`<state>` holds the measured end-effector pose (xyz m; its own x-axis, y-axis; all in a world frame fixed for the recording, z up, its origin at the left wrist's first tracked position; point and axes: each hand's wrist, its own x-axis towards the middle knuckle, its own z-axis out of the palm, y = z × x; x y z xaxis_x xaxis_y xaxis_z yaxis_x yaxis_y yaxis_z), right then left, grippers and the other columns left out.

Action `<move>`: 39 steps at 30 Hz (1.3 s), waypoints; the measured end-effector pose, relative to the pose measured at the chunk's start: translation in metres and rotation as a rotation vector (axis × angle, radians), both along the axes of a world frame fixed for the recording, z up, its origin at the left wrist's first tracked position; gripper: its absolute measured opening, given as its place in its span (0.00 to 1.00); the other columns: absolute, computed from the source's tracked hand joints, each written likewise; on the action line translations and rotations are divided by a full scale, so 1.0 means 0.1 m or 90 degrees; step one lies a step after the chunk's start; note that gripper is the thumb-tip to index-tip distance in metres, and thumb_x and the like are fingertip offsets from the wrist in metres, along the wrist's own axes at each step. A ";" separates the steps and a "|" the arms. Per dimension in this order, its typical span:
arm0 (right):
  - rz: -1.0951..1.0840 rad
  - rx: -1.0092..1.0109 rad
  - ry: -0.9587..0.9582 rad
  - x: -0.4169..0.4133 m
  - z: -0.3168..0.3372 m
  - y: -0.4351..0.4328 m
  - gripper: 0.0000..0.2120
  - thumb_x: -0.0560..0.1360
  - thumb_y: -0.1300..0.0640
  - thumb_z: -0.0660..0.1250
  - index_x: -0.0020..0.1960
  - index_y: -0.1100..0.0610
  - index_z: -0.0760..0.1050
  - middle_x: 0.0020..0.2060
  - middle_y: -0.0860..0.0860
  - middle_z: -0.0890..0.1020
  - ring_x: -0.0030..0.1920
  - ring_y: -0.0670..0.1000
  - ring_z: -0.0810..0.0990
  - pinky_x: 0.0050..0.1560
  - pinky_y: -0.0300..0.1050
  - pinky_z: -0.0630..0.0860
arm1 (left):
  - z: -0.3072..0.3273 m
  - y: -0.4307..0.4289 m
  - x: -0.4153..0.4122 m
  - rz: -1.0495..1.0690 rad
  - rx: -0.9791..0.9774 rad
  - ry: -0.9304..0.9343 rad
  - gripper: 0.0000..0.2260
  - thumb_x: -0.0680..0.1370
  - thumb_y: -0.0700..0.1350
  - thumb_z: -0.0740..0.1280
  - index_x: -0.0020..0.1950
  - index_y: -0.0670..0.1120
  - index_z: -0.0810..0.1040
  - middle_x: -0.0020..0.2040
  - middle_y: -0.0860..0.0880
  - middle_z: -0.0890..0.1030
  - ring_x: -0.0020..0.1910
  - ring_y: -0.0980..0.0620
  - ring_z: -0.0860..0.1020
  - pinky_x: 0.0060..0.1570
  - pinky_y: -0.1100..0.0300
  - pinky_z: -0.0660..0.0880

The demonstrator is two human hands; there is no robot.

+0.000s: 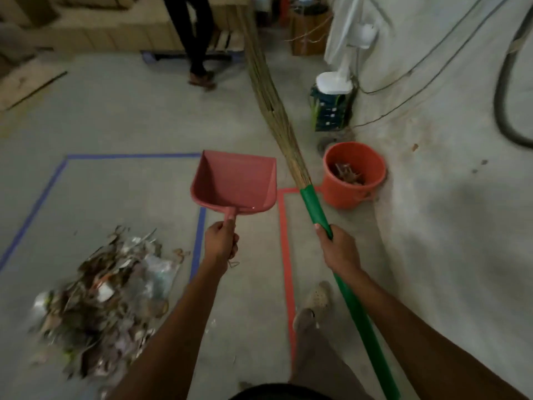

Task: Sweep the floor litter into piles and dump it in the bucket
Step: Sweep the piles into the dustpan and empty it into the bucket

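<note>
Gripping the dustpan [233,180] handle in the left hand [220,241], fingers curled tight, right hand [340,249] wrapped round the green shaft of the broom [313,204], bucket [344,196] just ahead, litter [109,298] heaped left.

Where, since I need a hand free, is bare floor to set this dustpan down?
Bare floor: inside the blue tape beyond the litter pile, and in the strip between blue and red tape. Crowded: the pile and around the bucket.

Litter pile [106,295] lower left; orange bucket [340,194] upright, scraps [347,171] inside; pink dustpan [233,180] empty; broom [313,206] bristles up.
</note>
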<state>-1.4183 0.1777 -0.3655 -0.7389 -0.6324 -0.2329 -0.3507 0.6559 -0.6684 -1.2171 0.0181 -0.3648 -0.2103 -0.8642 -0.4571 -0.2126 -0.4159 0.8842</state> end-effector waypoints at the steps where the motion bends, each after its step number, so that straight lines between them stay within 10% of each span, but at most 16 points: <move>1: 0.024 -0.003 -0.004 0.23 0.01 -0.03 0.22 0.80 0.38 0.60 0.38 0.54 0.71 0.31 0.51 0.79 0.32 0.53 0.78 0.29 0.44 0.69 | 0.02 0.06 0.32 0.030 -0.007 -0.006 0.12 0.83 0.47 0.62 0.42 0.42 0.71 0.30 0.43 0.70 0.19 0.53 0.64 0.19 0.67 0.57; 25: 0.449 0.220 -0.076 3.58 -0.69 -2.10 0.23 0.80 0.37 0.58 0.43 0.57 0.75 0.32 0.55 0.83 0.29 0.55 0.82 0.36 0.48 0.80 | -0.60 -0.05 4.82 0.468 0.149 -0.184 0.23 0.78 0.62 0.67 0.39 0.42 0.75 0.28 0.45 0.72 0.19 0.53 0.67 0.20 0.64 0.62; 34: 0.399 0.307 -0.073 3.97 -1.99 -3.11 0.22 0.81 0.40 0.59 0.44 0.58 0.75 0.32 0.56 0.83 0.29 0.54 0.82 0.32 0.44 0.74 | -1.97 -0.83 5.72 0.378 0.253 -0.299 0.26 0.78 0.65 0.66 0.36 0.42 0.73 0.28 0.44 0.75 0.20 0.51 0.68 0.22 0.64 0.63; 39: 0.311 0.353 -0.129 4.09 -3.41 -3.50 0.15 0.79 0.48 0.66 0.49 0.61 0.72 0.37 0.59 0.83 0.35 0.62 0.85 0.42 0.61 0.83 | -3.37 -1.18 6.14 0.272 0.296 -0.330 0.25 0.78 0.64 0.66 0.33 0.44 0.73 0.27 0.46 0.74 0.20 0.51 0.68 0.22 0.64 0.63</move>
